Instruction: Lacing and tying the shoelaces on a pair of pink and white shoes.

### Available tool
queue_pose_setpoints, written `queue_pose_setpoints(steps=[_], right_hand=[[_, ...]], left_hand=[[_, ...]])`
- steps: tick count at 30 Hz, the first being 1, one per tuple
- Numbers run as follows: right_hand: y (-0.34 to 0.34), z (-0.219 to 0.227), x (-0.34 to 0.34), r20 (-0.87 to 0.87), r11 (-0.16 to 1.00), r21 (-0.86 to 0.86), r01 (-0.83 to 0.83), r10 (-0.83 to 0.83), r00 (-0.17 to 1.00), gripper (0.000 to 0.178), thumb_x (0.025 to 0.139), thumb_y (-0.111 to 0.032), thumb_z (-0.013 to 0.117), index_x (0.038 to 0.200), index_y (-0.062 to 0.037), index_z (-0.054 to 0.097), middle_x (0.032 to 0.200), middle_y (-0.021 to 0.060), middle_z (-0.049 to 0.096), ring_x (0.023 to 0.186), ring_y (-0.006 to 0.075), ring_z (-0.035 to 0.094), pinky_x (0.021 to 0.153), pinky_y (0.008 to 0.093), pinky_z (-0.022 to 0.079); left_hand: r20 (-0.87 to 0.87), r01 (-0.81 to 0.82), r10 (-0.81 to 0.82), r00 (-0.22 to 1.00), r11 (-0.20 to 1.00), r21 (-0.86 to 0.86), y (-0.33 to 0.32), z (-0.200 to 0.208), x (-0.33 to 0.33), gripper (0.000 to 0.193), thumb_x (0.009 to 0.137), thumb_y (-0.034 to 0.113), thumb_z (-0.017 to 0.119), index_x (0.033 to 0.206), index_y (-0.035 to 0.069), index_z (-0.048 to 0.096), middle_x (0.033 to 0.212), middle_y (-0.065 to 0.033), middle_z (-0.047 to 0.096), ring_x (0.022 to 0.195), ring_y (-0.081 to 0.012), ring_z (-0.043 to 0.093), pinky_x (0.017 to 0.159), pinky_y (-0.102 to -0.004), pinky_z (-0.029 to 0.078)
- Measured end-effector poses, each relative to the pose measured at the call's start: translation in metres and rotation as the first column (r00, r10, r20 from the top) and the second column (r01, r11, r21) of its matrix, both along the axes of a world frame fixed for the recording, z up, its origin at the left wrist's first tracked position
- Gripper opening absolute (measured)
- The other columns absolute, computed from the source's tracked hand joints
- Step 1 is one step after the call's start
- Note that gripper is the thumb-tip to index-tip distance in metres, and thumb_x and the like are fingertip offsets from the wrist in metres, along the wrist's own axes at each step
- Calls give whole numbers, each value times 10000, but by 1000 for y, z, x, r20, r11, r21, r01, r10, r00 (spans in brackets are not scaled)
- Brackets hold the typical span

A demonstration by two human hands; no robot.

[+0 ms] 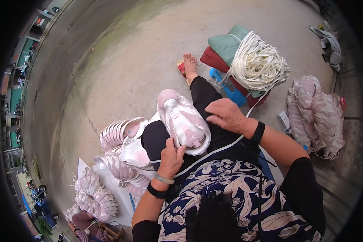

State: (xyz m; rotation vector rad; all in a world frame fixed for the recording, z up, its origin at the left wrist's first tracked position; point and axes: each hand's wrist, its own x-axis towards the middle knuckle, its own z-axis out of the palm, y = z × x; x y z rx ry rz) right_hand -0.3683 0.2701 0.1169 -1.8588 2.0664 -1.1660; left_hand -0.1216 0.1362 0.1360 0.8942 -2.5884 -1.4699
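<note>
Across the lap, resting a pink-and-white shoe upper (183, 117) against black trousers (205, 94), pointing toe-first away from the body and facing the white-rimmed end toward the floral garment (213, 177). Grasping the near rim at its left side with the fingers of the left hand (171, 159). Holding the right hand (228, 117) near the upper on its right side, not touching, with loosely bent fingers, a spread thumb and nothing visible between them.

Judging by the thin mesh and layered panels, presuming low weight. Expecting soft, yielding behaviour along the mesh, and probably more stiffness at the rounded pink toe and thick white rim. Rating slip as low on the mesh, slightly higher on the smoother pink overlays. Rating breakage as unlikely, but creasing or soiling as possible under hard squeezing.

Taking hold preferably at the rim, pinching across the edge between thumb and fingers; supporting the toe from beneath with the other palm; avoiding pressure on the mesh middle. Trailing apparently from the coiled bundle of white cord (260, 62) past the right forearm, so presenting a possible snag while turning the upper.
</note>
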Motion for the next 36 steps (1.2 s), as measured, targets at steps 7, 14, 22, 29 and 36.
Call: queue_pose_setpoints(steps=[7,14,22,29,36], right_hand=[[36,-32,-131,-287,811,111,574,-527,800,71,754,-105,575,810,-111,617,780,116,589,757,312,585,664,415,459],[19,-51,-168,-225,619,214,756,-722,655,176,763,-229,566,748,-65,628,787,141,620,793,334,596,705,423,474],[5,-59,-172,-102,452,424,785,-838,537,237,727,-295,649,797,-69,650,767,138,644,764,327,619,693,399,480],[17,-80,-189,86,561,397,726,-811,579,187,735,-249,637,793,-73,666,757,132,651,731,294,629,673,365,484],[17,-84,-189,173,555,311,771,-831,528,162,747,-226,601,776,-74,650,744,128,646,727,297,626,667,364,484]], left_hand=[[63,-54,53,997,998,17,1,2,-3,404,855,189,596,1097,-52,381,556,-188,554,526,-367,582,483,-426,432],[64,-25,28,998,998,-60,-1,-2,-2,376,862,160,592,1110,-51,403,536,-108,590,437,-184,596,419,-279,433],[47,-51,50,998,999,4,0,-2,-2,432,844,181,623,1113,-48,374,538,-166,547,488,-332,577,443,-383,414],[72,-62,61,996,998,19,-1,-3,-2,443,842,190,630,1115,-46,372,543,-164,548,484,-327,576,441,-380,413],[34,-41,42,999,999,-18,-1,-4,-1,450,840,195,631,1116,-46,370,538,-160,546,480,-328,574,439,-383,411]])
